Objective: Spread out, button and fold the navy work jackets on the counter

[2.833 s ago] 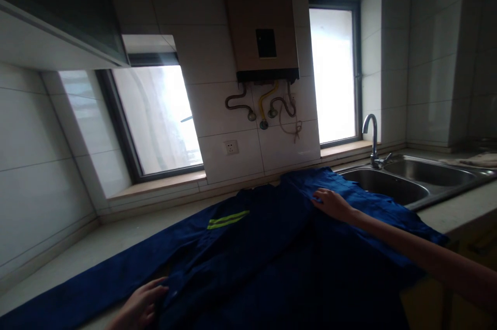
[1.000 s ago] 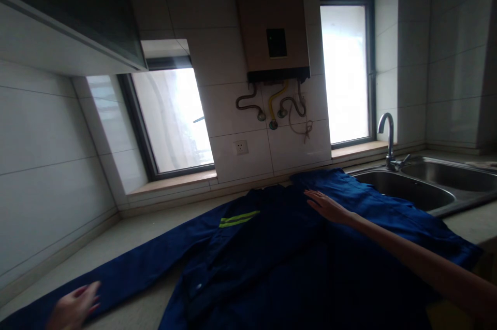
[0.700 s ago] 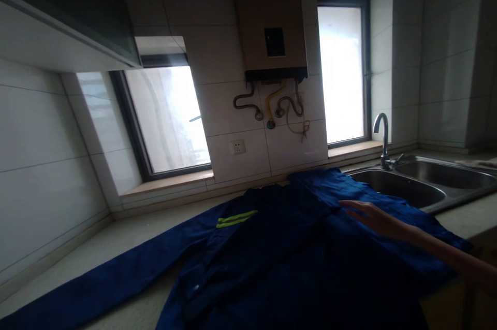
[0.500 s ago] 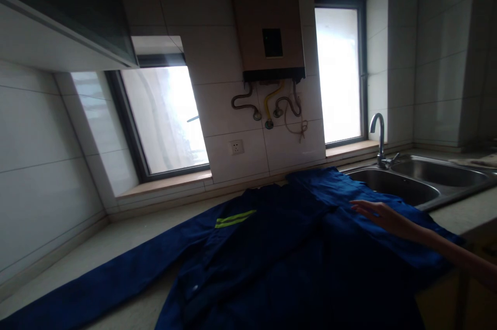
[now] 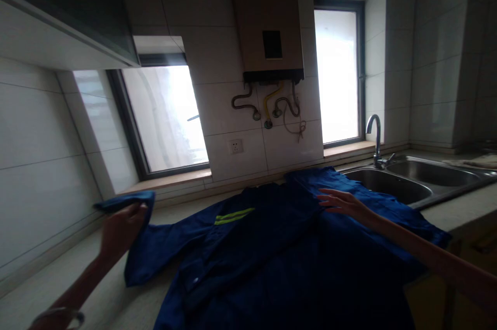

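Up comes one sleeve (image 5: 143, 257) of the blue jacket (image 5: 264, 257), bent and no longer flat on the bench (image 5: 104, 283). I see the left hand (image 5: 122, 224) holding its end in a tight grip, far from the sink (image 5: 430, 198). Nearer the sink is the right hand (image 5: 341, 203), its grip loose and fingers apart; I can't tell if it touches the cloth. The jacket lies on the bench, right up to the sink's edge.
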`<state>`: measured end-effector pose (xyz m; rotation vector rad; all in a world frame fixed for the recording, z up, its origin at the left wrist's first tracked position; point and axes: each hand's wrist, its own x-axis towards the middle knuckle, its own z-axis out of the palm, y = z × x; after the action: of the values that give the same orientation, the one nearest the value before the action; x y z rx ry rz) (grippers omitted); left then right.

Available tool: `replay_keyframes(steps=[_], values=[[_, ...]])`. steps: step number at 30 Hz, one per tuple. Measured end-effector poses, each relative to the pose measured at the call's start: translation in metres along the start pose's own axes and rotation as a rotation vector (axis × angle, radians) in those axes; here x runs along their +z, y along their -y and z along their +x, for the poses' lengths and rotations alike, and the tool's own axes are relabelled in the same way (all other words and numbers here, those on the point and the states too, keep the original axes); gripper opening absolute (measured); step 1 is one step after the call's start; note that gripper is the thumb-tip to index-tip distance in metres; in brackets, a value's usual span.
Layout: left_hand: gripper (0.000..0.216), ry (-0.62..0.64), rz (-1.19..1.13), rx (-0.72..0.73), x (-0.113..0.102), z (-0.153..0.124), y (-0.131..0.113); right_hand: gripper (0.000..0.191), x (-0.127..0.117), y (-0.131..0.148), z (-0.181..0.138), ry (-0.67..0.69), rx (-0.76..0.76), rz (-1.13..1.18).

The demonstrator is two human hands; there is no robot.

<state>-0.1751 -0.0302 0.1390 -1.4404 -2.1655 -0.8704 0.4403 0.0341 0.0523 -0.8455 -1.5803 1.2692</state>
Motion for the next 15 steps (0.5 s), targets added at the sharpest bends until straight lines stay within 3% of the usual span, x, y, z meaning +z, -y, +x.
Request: replay_keyframes(steps=[3,6,8,11,15], values=[[0.036,-0.031,-0.026,0.389,0.02,-0.015,-0.087,0.061,0.058,0.012,0.012,0.038,0.161,0.414],[0.032,0.103,-0.074,0.726,0.034,-0.066,-0.17,0.069,0.103,0.01,0.022,0.044,0.426,0.681],[0.032,0.174,-0.111,0.928,0.044,-0.109,-0.206,0.077,0.121,-0.001,0.024,0.028,0.564,0.758],[0.037,0.292,-0.089,1.131,0.062,-0.165,-0.223,0.076,0.129,-0.029,0.021,0.04,0.64,0.757],[0.033,0.398,-0.166,1.093,0.079,-0.204,-0.203,0.056,0.12,-0.07,0.013,0.141,0.647,0.742]])
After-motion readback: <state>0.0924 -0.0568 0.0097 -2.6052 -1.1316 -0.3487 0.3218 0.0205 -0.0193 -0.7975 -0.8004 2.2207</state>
